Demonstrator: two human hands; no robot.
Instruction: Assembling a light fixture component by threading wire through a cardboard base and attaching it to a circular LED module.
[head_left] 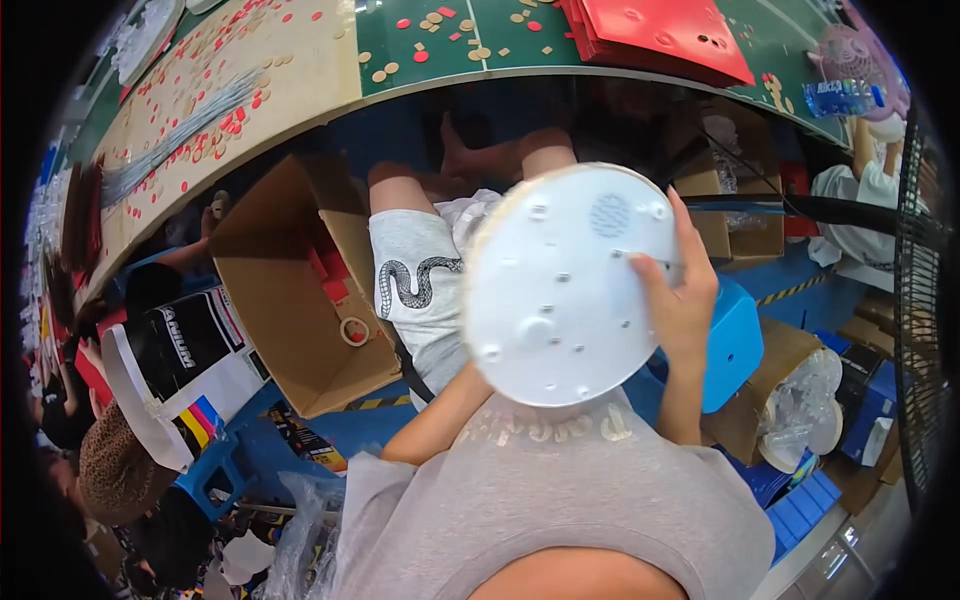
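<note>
A round white plastic panel (575, 320) with small holes and a patch of fine perforations is tilted up over my lap. My right hand (685, 290) grips its right edge, thumb lying on the white face and fingers along the rim. From the lower left my left forearm (440, 415) runs up behind the panel. The panel hides my left hand, so its fingers cannot be seen.
Ahead is a green-and-tan table (300, 90) scattered with red and tan discs. Red sheets (655, 35) are stacked at its edge. An open cardboard box (300, 290) stands left of my legs, a blue stool (735, 345) to the right. A black fan grille (920, 300) rises far right.
</note>
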